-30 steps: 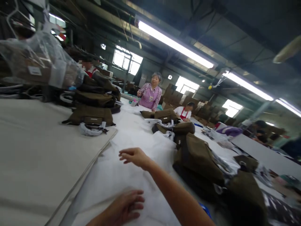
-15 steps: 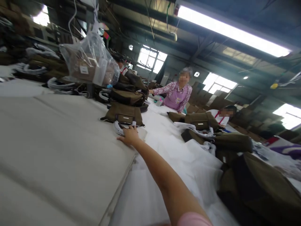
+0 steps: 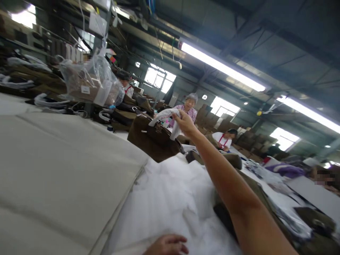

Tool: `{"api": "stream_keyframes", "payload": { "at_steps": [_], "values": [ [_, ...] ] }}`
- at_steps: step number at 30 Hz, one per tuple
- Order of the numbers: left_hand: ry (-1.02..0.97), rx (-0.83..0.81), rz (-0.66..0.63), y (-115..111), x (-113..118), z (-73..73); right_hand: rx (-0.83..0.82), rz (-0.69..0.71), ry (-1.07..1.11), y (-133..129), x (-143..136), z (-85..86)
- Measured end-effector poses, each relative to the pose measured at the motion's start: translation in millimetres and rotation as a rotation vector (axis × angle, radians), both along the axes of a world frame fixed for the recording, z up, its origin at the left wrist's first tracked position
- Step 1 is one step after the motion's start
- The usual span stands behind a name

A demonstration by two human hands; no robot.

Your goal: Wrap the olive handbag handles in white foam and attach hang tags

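My right hand (image 3: 184, 122), at the end of an outstretched arm, is closed around the white-wrapped handle (image 3: 166, 114) of an olive and dark brown handbag (image 3: 151, 140). The bag hangs tilted from the handle above the table, with a dark metal-looking ornament at its top. At the bottom edge my left hand (image 3: 168, 245) is partly in view over crumpled white sheeting (image 3: 164, 191). Its fingers are loosely stretched out and hold nothing.
A stack of large off-white sheets (image 3: 61, 170) covers the left side. A clear plastic bag (image 3: 91, 83) hangs from a post. More olive bags (image 3: 34, 79) lie at left and right. Co-workers (image 3: 190, 106) stand across the table.
My right hand has taken hold of the handbag's handle and lifted it off the table, up and to the right. My left hand has come into view at the bottom. The camera view has shifted.
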State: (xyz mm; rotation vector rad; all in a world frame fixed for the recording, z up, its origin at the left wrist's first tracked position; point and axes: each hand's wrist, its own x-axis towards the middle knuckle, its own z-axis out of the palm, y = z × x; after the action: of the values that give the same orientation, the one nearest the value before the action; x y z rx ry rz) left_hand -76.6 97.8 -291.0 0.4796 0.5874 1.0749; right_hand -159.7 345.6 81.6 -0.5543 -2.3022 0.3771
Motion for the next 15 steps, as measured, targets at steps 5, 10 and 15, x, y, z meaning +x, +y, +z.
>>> {"api": "stream_keyframes", "payload": {
  "at_steps": [5,10,15],
  "values": [
    [-0.150,-0.067,0.200,-16,-20,47.8,-0.045,0.211,-0.079,-87,136,56.0],
    [-0.209,-0.017,0.237,-67,-17,84.0,0.039,0.337,-0.202,-172,230,64.7],
    [-0.165,0.041,0.042,-135,20,101.5,0.254,0.438,-0.073,-231,288,66.6]
  ]
}}
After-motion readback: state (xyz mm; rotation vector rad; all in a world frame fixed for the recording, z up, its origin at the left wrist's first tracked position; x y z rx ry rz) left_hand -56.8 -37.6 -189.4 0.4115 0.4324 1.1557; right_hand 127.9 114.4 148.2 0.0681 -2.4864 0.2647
